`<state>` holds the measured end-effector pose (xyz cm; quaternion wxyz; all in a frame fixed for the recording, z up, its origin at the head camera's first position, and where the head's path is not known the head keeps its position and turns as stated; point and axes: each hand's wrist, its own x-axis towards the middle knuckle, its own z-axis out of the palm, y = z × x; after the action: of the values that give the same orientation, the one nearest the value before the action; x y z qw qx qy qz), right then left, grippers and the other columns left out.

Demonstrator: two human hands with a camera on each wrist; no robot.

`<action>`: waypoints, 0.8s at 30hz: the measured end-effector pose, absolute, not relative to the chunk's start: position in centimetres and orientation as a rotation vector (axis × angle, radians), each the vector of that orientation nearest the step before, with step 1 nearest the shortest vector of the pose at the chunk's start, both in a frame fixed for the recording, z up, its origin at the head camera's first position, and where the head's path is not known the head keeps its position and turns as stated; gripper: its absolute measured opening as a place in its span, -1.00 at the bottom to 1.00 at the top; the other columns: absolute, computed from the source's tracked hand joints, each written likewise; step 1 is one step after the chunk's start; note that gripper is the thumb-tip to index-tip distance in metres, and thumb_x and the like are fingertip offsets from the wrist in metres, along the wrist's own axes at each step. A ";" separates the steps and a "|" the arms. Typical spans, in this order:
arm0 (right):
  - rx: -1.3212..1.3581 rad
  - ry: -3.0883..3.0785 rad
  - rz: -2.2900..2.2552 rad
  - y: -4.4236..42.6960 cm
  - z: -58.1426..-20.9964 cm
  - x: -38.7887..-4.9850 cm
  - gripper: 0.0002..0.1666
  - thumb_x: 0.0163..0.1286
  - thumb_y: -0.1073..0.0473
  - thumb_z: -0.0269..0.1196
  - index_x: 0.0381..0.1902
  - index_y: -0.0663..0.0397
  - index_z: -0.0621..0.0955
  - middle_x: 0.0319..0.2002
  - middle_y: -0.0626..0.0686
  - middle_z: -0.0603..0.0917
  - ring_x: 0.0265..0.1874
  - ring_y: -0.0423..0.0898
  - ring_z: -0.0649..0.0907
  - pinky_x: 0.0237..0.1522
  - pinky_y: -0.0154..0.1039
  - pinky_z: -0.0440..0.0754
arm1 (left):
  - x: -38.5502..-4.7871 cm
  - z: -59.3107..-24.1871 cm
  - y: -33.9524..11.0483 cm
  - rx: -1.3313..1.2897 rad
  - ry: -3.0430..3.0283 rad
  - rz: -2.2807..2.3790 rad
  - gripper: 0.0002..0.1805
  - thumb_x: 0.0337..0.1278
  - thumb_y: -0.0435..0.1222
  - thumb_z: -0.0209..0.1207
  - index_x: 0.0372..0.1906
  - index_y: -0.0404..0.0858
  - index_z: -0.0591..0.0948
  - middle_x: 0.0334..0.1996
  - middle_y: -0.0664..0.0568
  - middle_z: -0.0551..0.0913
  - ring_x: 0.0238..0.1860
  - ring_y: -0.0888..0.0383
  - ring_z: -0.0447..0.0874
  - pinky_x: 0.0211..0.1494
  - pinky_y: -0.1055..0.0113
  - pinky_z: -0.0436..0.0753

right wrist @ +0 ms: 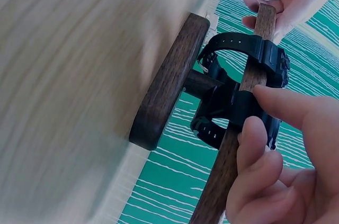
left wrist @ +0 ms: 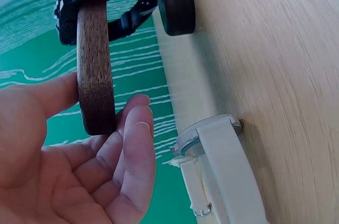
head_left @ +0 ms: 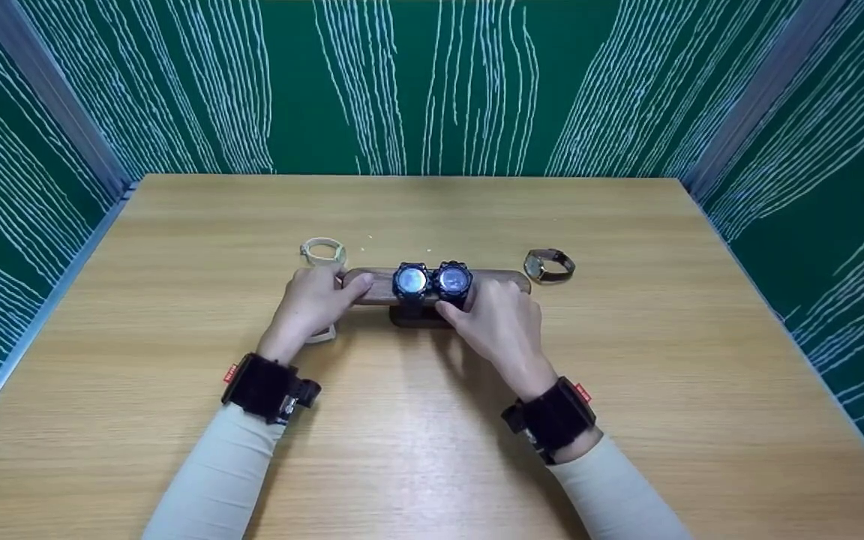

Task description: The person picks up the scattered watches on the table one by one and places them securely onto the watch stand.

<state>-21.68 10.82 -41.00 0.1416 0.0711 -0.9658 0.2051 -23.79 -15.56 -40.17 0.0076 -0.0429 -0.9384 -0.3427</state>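
Observation:
A dark wooden watch stand (head_left: 381, 289) with a horizontal bar stands at the middle of the table. Two black digital watches, a left one (head_left: 411, 280) and a right one (head_left: 454, 279), are strapped side by side around the bar. My left hand (head_left: 319, 297) holds the bar's left end, thumb on one face and fingers behind it in the left wrist view. With thumb and index finger, my right hand (head_left: 503, 321) pinches the right black watch at its strap (right wrist: 245, 106). The stand's base (right wrist: 169, 83) rests on the table.
A pale watch (head_left: 323, 245) lies behind my left hand. Beside that hand is a white-strapped watch (left wrist: 228, 155), partly hidden in the head view. At the right lies a gold-cased watch (head_left: 552, 265) with a dark strap. Green walls border the wooden table (head_left: 432, 450).

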 end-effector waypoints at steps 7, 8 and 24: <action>0.218 -2.781 0.581 10.8 -41.0 -21.6 -0.28 0.25 -0.29 0.53 -0.70 -0.12 0.32 -0.74 -0.16 0.32 -0.67 -0.11 0.45 -0.61 -0.17 0.35 | -23.8 -40.2 -15.6 -0.124 -2.940 -1.082 -0.56 0.52 0.07 0.20 -0.40 -0.15 0.48 -0.59 0.14 0.35 -0.47 0.11 0.43 -0.35 0.24 0.36; 0.220 -2.781 0.570 10.8 -41.0 -21.6 -0.27 0.24 -0.30 0.53 -0.70 -0.12 0.31 -0.74 -0.16 0.31 -0.67 -0.11 0.44 -0.61 -0.17 0.34 | -23.8 -40.2 -15.6 -0.123 -2.939 -1.082 -0.56 0.52 0.07 0.20 -0.40 -0.15 0.48 -0.58 0.14 0.35 -0.47 0.10 0.43 -0.35 0.24 0.36; 0.237 -2.788 0.547 11.0 -40.9 -21.6 -0.28 0.23 -0.34 0.53 -0.78 -0.11 0.42 -0.77 -0.15 0.40 -0.69 -0.11 0.47 -0.65 -0.19 0.33 | -23.7 -40.1 -15.6 -0.144 -2.931 -1.080 -0.57 0.51 0.07 0.21 -0.39 -0.15 0.51 -0.57 0.14 0.38 -0.46 0.11 0.44 -0.34 0.23 0.38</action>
<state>-21.55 11.01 -40.88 0.1449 0.0821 -0.9676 0.1899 -23.75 -15.62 -40.12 0.0075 -0.0461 -0.9372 -0.3455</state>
